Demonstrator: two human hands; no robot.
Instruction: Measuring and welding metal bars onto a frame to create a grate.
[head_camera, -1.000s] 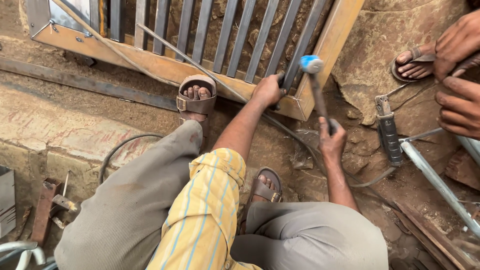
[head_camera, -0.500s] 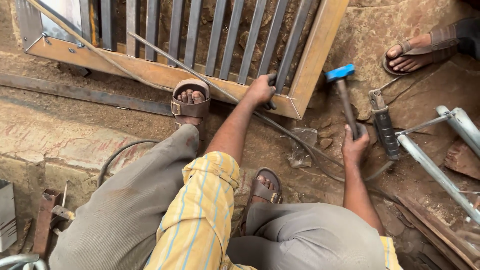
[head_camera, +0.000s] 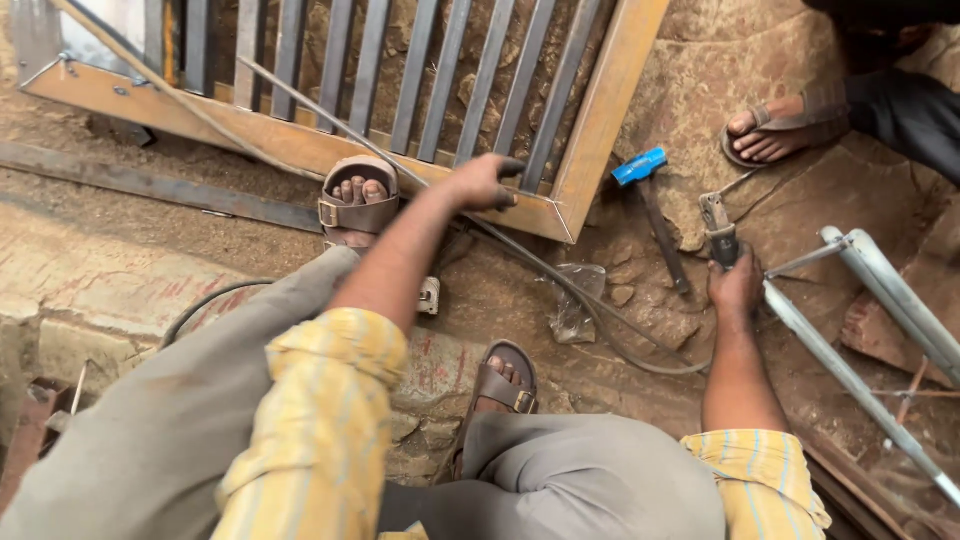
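I wore a yellow striped short-sleeved shirt (head_camera: 320, 420), grey trousers (head_camera: 600, 480) and brown strapped sandals (head_camera: 358, 205), my forearms bare.

gate frame (head_camera: 600, 120) top cropped, co-worker's foot (head_camera: 775, 135) half shadowed

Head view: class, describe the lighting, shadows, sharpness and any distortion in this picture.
Head view: soft, even daylight, no hard shadows or glare; the blue-headed hammer and metal frame are sharp; the left hand and right hand show little blur; the yellow sleeve looms large through wide-angle stretch.
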